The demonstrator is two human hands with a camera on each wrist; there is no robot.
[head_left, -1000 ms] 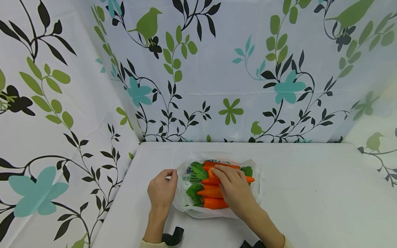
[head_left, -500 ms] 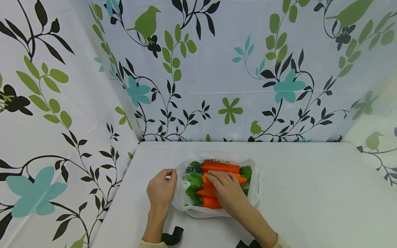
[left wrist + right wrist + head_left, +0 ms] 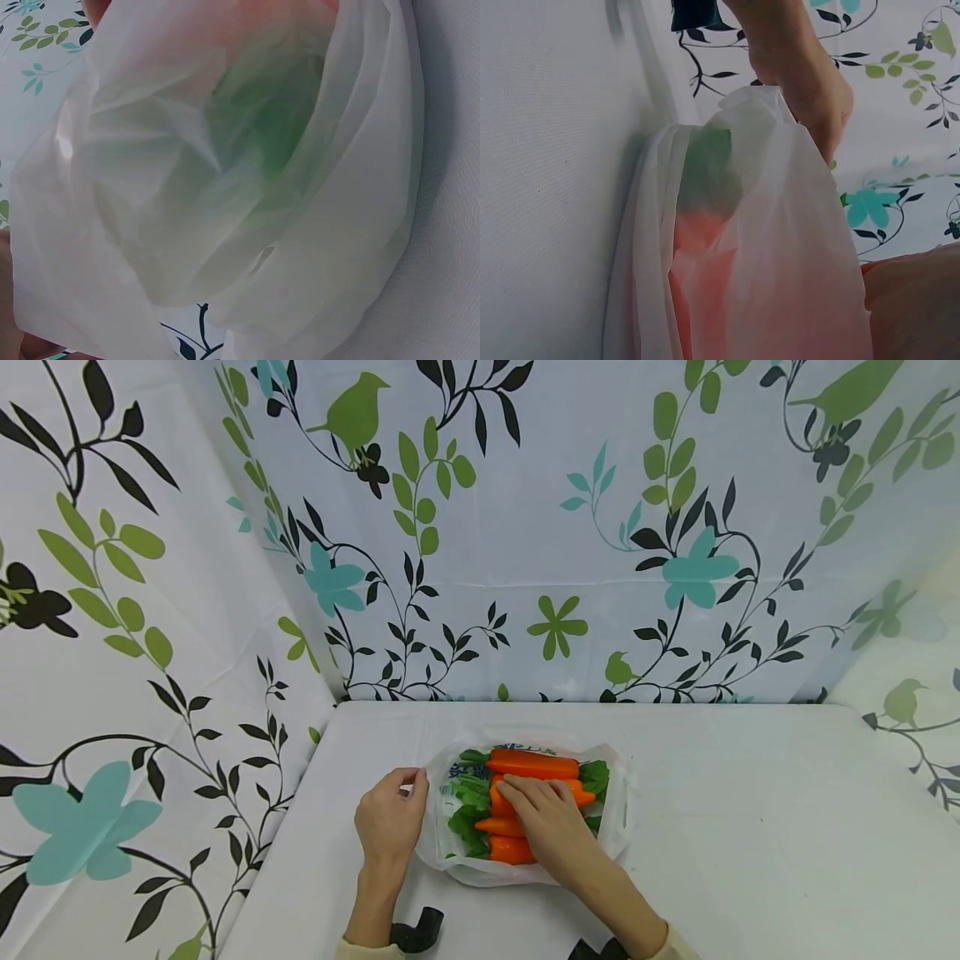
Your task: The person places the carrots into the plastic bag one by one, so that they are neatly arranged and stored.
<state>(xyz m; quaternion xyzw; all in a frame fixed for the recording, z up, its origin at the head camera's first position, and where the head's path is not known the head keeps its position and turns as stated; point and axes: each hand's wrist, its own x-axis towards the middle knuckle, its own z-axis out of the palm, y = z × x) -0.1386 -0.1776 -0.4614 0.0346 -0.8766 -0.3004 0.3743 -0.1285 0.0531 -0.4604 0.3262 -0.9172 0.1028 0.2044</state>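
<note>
A thin white plastic bag [image 3: 433,852] lies spread open in the head view, with several orange carrots with green tops inside. My left hand [image 3: 392,818] pinches its left edge between thumb and fingers. Over the middle of the bag, my right hand [image 3: 551,822] has its fingers bent across a carrot [image 3: 498,799], which it partly hides. One whole carrot [image 3: 532,764] lies along the far side, and another [image 3: 512,850] shows at the near side. Through the bag wall [image 3: 795,270] in the right wrist view, orange and green show blurred.
The white table [image 3: 757,835] extends to the right of the bag. Cloth printed with leaves and birds [image 3: 487,585] hangs behind the table and at its sides. Black pieces [image 3: 420,931] sit at both wrists, near the front.
My right hand has moved slightly left and toward me with its carrot, settling it among the others and uncovering the far carrot. My left hand stays at the bag's edge.
</note>
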